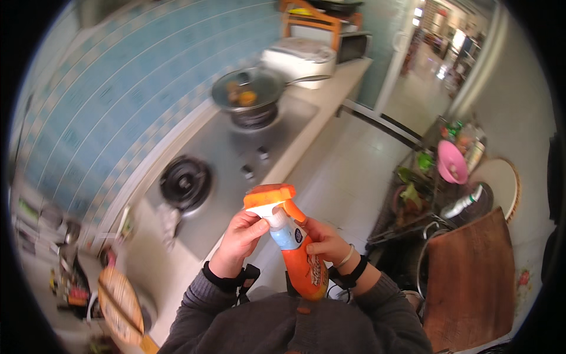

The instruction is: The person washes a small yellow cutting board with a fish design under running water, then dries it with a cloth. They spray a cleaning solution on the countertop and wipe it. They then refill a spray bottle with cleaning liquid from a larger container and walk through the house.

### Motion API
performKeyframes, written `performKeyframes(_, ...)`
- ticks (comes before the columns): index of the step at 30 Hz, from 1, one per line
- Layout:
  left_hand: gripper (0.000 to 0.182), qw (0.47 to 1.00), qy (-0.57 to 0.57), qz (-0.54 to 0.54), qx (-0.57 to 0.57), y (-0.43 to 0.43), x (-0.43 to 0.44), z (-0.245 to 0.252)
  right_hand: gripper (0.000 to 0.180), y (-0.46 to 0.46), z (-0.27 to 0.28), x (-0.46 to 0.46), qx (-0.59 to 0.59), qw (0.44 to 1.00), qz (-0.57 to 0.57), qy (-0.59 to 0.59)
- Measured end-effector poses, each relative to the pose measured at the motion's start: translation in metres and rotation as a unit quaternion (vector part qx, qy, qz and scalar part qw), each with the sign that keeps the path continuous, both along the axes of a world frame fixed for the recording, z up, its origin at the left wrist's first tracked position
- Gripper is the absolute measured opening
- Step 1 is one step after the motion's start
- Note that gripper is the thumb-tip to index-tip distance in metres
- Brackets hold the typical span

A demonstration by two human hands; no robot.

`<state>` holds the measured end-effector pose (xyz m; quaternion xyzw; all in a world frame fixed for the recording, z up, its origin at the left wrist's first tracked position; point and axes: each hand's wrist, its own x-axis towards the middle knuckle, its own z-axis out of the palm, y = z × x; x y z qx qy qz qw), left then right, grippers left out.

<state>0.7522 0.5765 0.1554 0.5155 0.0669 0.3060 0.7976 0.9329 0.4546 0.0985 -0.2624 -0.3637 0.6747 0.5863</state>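
Observation:
An orange spray bottle (pixel 300 265) of cleaner is held tilted in front of my chest, its orange trigger head (pixel 269 197) pointing away from me. My left hand (pixel 241 236) grips the white neck just below the head, thumb on top. On the other side, my right hand (pixel 325 241) holds the bottle's body near the trigger, with some fingers hidden behind it. A printed label faces up. Beyond the bottle lies the steel gas cooktop (pixel 225 155), with two knobs on its front side.
A glass-lidded pan (pixel 247 90) with food inside sits on the far burner. The near burner (pixel 185 183) is bare, with a cloth (pixel 169 223) beside it. A round wooden lid (pixel 120 305) is at left. Right stand a rack with a pink bowl (pixel 452 163) and a wooden board (pixel 471 283).

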Motion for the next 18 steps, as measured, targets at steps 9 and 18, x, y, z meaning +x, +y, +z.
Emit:
performKeyframes(9,0.032,0.993,0.102,-0.063,0.023,0.081,0.304,-0.028,0.07,0.028,-0.03,0.222,-0.043,0.982,-0.159,0.097)
performKeyframes(18,0.029,0.988,0.057,0.067,-0.126,0.215,0.595,-0.05,0.088,0.053,-0.034,0.45,-0.009,0.91,-0.395,-0.128)
